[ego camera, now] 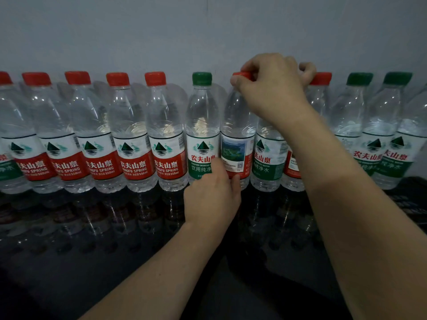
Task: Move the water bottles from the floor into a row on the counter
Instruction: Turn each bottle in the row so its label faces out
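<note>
head view looks down on a red-capped bottle [238, 125] standing upright in the row of water bottles [129, 135] on the dark, glossy counter [92, 239], its label turned so the picture panel faces out. right hand [275, 88] sits over its top, thumb and fingers pinched closed around the red cap [242, 75]. left hand [211, 195] grips the same bottle low on the label, fingers wrapped tight round the base with the thumb on the right side. just to its left stands a green-capped bottle [202, 125], touching it; to its right a green-labelled bottle [268, 158] whose top is hidden behind the right hand. further left run red-labelled bottles side by side, further right more green-capped ones [379, 125]. behind the row rises a plain grey wall [208, 31], and the bottles mirror faintly in the counter surface.
</note>
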A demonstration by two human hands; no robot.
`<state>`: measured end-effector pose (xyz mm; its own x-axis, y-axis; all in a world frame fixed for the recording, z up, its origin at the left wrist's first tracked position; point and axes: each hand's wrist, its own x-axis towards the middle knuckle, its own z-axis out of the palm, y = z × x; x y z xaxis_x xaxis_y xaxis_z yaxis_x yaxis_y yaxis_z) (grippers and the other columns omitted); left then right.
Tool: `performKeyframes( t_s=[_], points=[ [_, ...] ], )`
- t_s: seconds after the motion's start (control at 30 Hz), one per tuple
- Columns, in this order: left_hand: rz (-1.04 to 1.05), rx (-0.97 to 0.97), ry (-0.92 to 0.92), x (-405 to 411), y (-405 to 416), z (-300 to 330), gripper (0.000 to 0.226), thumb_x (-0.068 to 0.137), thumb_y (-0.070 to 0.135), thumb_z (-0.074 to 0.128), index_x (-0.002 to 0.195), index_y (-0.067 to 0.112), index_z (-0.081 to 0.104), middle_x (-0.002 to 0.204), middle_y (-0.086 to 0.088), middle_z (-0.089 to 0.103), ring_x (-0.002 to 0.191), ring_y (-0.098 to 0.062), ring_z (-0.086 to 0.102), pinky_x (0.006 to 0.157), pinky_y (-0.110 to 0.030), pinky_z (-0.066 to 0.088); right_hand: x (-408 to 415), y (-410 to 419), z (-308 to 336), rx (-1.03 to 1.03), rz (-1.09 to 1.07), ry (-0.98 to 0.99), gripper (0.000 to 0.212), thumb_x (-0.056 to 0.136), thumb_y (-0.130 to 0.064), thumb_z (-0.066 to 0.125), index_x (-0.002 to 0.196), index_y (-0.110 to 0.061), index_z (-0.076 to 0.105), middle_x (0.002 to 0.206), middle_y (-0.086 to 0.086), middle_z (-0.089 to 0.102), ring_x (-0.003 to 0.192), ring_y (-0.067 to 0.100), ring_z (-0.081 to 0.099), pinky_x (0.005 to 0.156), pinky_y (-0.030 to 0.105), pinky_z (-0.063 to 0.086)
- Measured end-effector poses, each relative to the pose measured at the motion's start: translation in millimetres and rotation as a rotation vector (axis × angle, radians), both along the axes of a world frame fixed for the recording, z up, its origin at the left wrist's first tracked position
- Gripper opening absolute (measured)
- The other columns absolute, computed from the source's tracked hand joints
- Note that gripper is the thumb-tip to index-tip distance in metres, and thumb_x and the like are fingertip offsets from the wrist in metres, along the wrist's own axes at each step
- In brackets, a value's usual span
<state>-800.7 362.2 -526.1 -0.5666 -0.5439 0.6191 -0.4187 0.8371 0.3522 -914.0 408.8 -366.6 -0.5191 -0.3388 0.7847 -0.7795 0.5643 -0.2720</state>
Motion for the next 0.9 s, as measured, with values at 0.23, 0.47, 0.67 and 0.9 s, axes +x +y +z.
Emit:
performKeyframes(
  t_s=[0.23, 0.47, 0.67, 0.9],
  points=[
    [0.005, -0.010, -0.026, -1.0, -1.0, -0.9, 0.029, 0.095, 0.046, 0.046, 0.106, 0.019, 0.044, 0.077, -0.001, 0.066, 0.067, -0.024, 0.065, 0.054, -0.029, 0.038, 3.0, -0.5, -5.2, -0.031, -0.057, 0.035, 0.047, 0.083, -0.069, 0.049, 0.106, -0.030, 0.061, 0.094, -0.012, 0.055, 0.121, 0.026, 0.043, 0.106, 0.052, 0.011],
    [-0.009, -0.005, -0.031, -1.6, -1.9, -0.9, 0.030, 0.094, 0.046, 0.046, 0.105, 0.018, 0.044, 0.080, -0.002, 0.067, 0.070, -0.026, 0.066, 0.056, -0.032, 0.042, 1.2, -3.3, -3.6, -0.076, -0.045, 0.049, 0.030, 0.087, -0.056, 0.054, 0.098, -0.030, 0.066, 0.094, -0.011, 0.060, 0.117, 0.022, 0.047, 0.103, 0.045, 0.015],
    [0.008, -0.020, -0.056, -1.7, -1.9, -1.0, 0.029, 0.096, 0.047, 0.044, 0.098, 0.018, 0.045, 0.081, -0.001, 0.066, 0.071, -0.025, 0.065, 0.056, -0.032, 0.041, 0.8, -4.7, -5.7, -0.053, -0.018, 0.060, 0.034, 0.090, -0.052, 0.049, 0.112, -0.031, 0.063, 0.108, -0.007, 0.066, 0.121, 0.024, 0.045, 0.104, 0.045, 0.014],
    [0.013, -0.016, -0.047, -2.2, -2.2, -0.3, 0.028, 0.095, 0.047, 0.045, 0.095, 0.019, 0.046, 0.079, -0.002, 0.066, 0.070, -0.025, 0.065, 0.055, -0.030, 0.038, 1.8, -6.6, -9.0, -0.118, -0.078, 0.096, 0.040, 0.082, -0.063, 0.055, 0.098, -0.028, 0.066, 0.097, -0.007, 0.066, 0.112, 0.024, 0.050, 0.100, 0.044, 0.018]
  ],
)
